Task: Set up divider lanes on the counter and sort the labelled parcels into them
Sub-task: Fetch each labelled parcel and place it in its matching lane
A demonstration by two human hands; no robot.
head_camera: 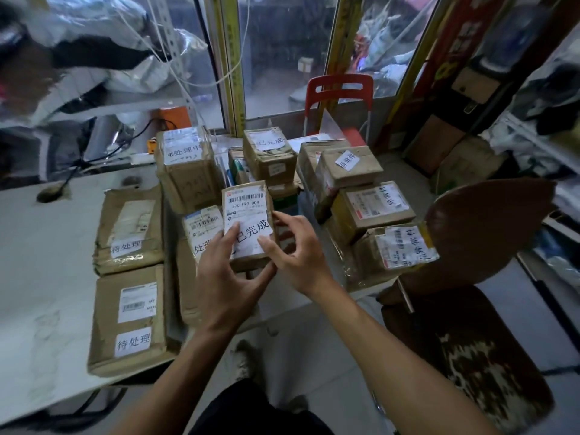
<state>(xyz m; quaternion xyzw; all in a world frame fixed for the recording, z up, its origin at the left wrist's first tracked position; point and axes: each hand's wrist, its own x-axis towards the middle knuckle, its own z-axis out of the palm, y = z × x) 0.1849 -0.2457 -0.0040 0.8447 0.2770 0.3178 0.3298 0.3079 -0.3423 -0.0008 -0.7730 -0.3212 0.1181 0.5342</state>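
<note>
Head view: one parcel [248, 224] between two hands' fingers [233, 233].

A small brown parcel [246, 224] marked 已完成 is held up between both hands, label up. Left of the grip lie two flat 待处理 parcels [130, 229] — beyond and right of it, stacked boxes [361, 196].

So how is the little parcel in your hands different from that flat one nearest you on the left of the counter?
The held parcel is small and lifted off the counter, both hands' grip around it; the near-left parcel is wider, flatter and lies untouched on the counter. The held parcel's white slip reads 已完成; the near-left parcel's reads 待处理. The left hand and right hand partly cover the held parcel; the near-left parcel shows whole. Both are brown, with a printed shipping label.
</note>
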